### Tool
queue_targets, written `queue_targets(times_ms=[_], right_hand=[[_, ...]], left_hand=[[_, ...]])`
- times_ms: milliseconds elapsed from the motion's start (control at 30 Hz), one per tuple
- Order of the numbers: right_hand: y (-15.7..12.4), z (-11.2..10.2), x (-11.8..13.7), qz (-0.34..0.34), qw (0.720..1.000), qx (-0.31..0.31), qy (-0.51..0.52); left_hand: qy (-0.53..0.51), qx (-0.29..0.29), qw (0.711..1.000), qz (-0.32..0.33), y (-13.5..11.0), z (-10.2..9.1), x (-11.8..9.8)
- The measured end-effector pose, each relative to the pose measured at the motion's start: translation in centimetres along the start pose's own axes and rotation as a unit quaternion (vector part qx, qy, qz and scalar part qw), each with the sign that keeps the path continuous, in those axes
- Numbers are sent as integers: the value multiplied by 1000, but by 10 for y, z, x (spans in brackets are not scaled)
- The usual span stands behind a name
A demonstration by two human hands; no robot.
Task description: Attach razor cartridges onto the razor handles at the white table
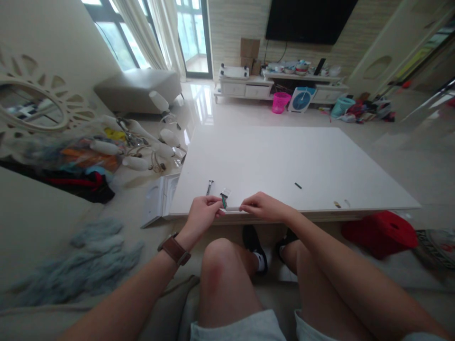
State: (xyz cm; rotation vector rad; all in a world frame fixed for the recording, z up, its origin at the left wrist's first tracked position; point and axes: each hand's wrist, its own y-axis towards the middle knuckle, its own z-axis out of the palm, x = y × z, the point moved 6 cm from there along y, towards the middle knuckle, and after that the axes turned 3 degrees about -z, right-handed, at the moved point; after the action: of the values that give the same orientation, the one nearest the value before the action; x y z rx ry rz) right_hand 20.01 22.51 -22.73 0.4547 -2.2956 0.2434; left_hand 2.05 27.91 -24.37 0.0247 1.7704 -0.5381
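Observation:
My left hand (205,213) pinches a small green-and-black striped piece (224,202), which looks like a razor cartridge, at the near edge of the white table (270,161). Right behind it lies a small clear plastic case (225,192) with a dark part. A slim silver handle with a forked end (210,186), like a razor's, rests just left of that case. My right hand (261,207) is closed at the table's edge, thumb and fingertips together; whatever may be between them is too small to tell. A short dark strip (298,185) lies to its right.
Near the table's right corner are a small brown-and-black piece (337,204) and a pale curved piece (347,203). A red roll (382,233) sits below that corner. To the left stand a lamp with white shades (137,163) and a white box (154,201).

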Motion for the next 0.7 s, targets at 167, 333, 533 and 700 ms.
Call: queue_targets(times_ms=[167, 333, 533, 700], right_hand=[[1, -8, -1, 20, 997, -76, 4], [2, 4, 5, -6, 1000, 3, 11], [6, -3, -46, 113, 992, -29, -45], [19, 19, -104, 202, 973, 4, -108]], left_hand=[[13, 2, 1000, -3, -3, 0, -3], [16, -5, 1000, 2, -2, -1, -2], [-3, -11, 1000, -16, 0, -3, -1], [-13, -24, 1000, -5, -1, -6, -3]])
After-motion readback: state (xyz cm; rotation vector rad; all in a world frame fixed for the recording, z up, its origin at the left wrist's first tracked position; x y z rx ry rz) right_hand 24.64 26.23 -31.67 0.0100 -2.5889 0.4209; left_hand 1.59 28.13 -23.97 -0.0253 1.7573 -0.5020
